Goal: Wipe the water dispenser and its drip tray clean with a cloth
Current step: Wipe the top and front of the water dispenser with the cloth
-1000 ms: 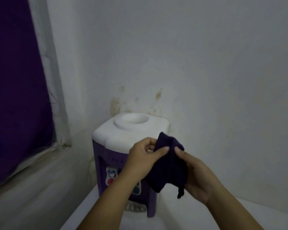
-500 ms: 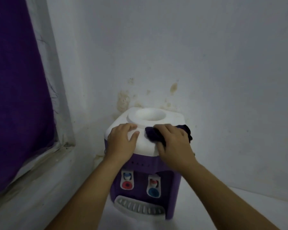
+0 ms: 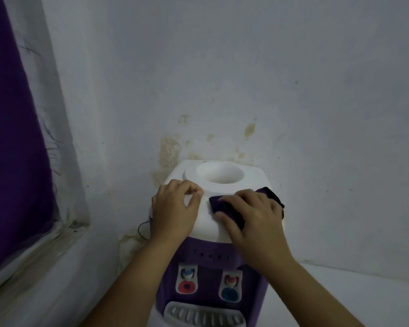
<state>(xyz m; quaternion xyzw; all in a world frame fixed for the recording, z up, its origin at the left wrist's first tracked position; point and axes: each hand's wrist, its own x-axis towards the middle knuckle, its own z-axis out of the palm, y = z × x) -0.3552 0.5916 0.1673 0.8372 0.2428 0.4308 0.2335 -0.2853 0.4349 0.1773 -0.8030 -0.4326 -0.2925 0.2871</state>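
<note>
Where the frame ends at the bottom, the grey slotted drip tray (image 3: 204, 315) juts from the foot of the water dispenser (image 3: 210, 263), which stands on a white surface (image 3: 354, 300) in the corner of the room. Above the tray sit two taps on the purple front, the red tap (image 3: 187, 282) on the left and the blue tap (image 3: 230, 289) on the right, with a row of small dark dots over them (indicator lights or vents, too small to tell). Both bare forearms reach up from the lower edge to the white top of the dispenser. The left hand (image 3: 175, 208) rests on the top's front-left corner, fingers loosely bent against the plastic and thumb stretched toward the middle, holding nothing. The right hand (image 3: 253, 215) lies on the front-right part of the top and presses a dark purple cloth (image 3: 224, 205) flat against it, fingers spread over the fabric and thumb along its near edge; the cloth shows at the fingertips and again past the knuckles at the top's right edge. Just beyond both hands is the round white bottle well (image 3: 219, 172). Behind the dispenser rises a pale wall (image 3: 246, 79) with yellowish stains (image 3: 169, 149) just above the top. A dark cord (image 3: 143, 228) loops at the dispenser's left side. Far left hangs a purple curtain (image 3: 12, 138).
</note>
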